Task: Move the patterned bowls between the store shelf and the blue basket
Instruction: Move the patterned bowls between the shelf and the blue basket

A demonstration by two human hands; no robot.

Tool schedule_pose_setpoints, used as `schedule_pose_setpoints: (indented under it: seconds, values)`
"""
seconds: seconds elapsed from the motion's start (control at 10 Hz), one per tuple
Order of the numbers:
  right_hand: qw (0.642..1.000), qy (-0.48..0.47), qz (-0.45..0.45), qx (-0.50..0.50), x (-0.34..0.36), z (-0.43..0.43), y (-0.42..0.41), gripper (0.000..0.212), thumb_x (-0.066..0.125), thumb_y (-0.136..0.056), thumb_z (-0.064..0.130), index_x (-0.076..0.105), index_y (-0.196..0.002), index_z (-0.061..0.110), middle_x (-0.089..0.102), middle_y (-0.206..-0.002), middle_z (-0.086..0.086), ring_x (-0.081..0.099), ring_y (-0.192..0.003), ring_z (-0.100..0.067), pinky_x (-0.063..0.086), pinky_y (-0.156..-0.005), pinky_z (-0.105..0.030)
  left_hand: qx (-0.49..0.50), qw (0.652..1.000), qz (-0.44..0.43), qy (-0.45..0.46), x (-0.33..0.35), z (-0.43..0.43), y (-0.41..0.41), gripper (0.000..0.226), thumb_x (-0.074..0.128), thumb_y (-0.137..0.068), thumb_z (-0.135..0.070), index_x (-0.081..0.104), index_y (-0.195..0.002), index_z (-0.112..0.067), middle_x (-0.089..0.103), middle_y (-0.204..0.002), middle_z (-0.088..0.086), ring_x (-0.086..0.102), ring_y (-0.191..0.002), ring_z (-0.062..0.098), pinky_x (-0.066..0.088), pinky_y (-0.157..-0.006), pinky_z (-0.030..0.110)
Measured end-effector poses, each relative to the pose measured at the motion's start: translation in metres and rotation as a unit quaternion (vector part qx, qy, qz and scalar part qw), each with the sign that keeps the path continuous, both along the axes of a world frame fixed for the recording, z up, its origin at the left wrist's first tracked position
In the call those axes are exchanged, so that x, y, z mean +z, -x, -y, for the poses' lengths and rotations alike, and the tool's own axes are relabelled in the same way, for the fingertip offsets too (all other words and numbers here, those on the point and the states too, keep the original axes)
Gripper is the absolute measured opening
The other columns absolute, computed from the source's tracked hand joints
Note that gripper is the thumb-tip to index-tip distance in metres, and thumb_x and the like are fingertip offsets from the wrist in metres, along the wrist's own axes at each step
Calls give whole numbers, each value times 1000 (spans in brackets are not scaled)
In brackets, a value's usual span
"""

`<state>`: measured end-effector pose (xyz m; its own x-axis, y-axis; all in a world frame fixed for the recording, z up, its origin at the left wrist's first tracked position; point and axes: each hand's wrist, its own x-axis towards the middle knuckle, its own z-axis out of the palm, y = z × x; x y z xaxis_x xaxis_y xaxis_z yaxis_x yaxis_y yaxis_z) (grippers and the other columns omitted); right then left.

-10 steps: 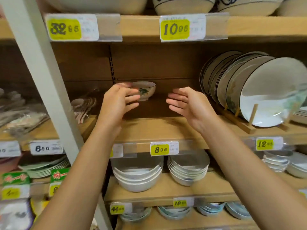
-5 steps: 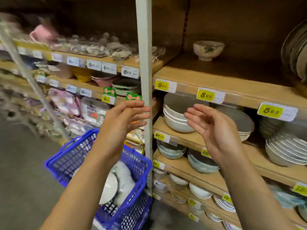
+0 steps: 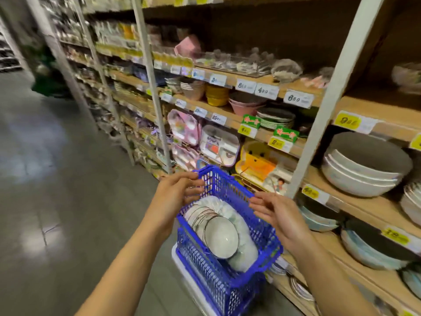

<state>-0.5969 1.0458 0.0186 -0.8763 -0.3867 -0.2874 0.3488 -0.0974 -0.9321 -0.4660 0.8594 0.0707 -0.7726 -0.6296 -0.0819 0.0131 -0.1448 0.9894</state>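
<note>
A blue basket point(image 3: 268, 245) stands low in the middle of the view, on something white. Several patterned bowls point(image 3: 221, 238) lie on their sides in a row inside it, with dark rims and pale insides. My left hand point(image 3: 176, 193) hovers over the basket's left rim, fingers relaxed and empty. My right hand point(image 3: 276, 216) hangs over the right rim, palm turned inward, also empty. One patterned bowl point(image 3: 406, 75) stands blurred on the wooden shelf point(image 3: 376, 106) at the upper right.
Wooden shelves with white uprights point(image 3: 328, 96) run along the right, holding stacked large bowls point(image 3: 362, 169), plates, pink and yellow dishes and children's trays point(image 3: 219, 145). Yellow price tags line the shelf edges. Grey aisle floor point(image 3: 57, 179) spreads to the left.
My view has swung down and left from the shelf bowl to the basket. Both hands dropped from shelf height to just above the basket rims, still empty.
</note>
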Motion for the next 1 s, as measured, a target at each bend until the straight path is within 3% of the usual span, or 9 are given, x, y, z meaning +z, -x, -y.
schedule_pose_setpoints:
  seconds: [0.1,0.2,0.3,0.5,0.6,0.7,0.8,0.9,1.0]
  values:
    - [998,-54,23,-9,-29,41,-5,17,52,-95,12,67,-94,5,71,-90,-14,68,-84,-24,53,-82,-33,-3,998,56,6,-25,39,-6,27,41,-92,3,64,-90,-10,72,-86,10,65,-70,16,51,-65,26]
    - [992,-107,50,-35,-62,69,-6,14,54,-93,10,66,-86,7,67,-85,-10,64,-78,-20,52,-72,-30,-27,994,101,10,-48,70,2,23,42,-93,-1,63,-91,-10,70,-84,7,61,-69,16,48,-62,23]
    - [979,-167,86,-75,-97,82,-3,17,52,-92,6,60,-77,8,57,-73,-7,52,-67,-17,43,-61,-28,-60,986,150,35,-73,88,20,20,44,-97,-9,64,-98,-8,68,-85,5,60,-72,15,48,-66,25]
    - [937,-310,140,-84,-167,87,19,20,52,-90,11,45,-71,15,44,-70,-3,41,-60,-16,39,-61,-30,-149,957,227,97,-126,95,82,16,47,-98,-17,59,-89,-10,62,-87,9,55,-75,19,45,-67,31]
    - [918,-366,140,-54,-203,89,31,16,52,-90,14,45,-76,17,43,-76,-3,43,-67,-17,37,-63,-26,-179,930,275,164,-156,91,116,15,51,-92,-16,60,-82,-11,63,-89,20,56,-80,23,50,-79,39]
    - [896,-407,176,18,-233,95,41,7,50,-93,12,50,-90,5,42,-98,-11,51,-83,-23,42,-73,-24,-223,878,345,246,-190,86,139,22,56,-88,-16,64,-106,-5,66,-110,21,62,-102,32,47,-91,38]
    - [884,-416,204,58,-255,96,50,20,50,-92,11,50,-112,7,44,-94,-12,51,-87,-27,43,-68,-26,-275,823,393,303,-224,80,152,34,58,-90,-20,59,-121,-5,64,-121,16,58,-115,32,43,-92,33]
    - [869,-419,250,81,-270,94,53,37,47,-92,13,53,-127,3,57,-114,-15,58,-102,-29,50,-87,-34,-302,788,411,345,-250,78,159,34,59,-86,-16,58,-117,-3,63,-117,19,57,-112,34,43,-86,33]
    - [873,-383,295,63,-284,96,51,43,46,-94,9,45,-136,1,54,-131,-19,58,-80,-20,57,-73,-31,-324,769,408,372,-264,78,167,24,59,-81,-11,58,-102,2,61,-108,22,57,-102,38,42,-78,35]
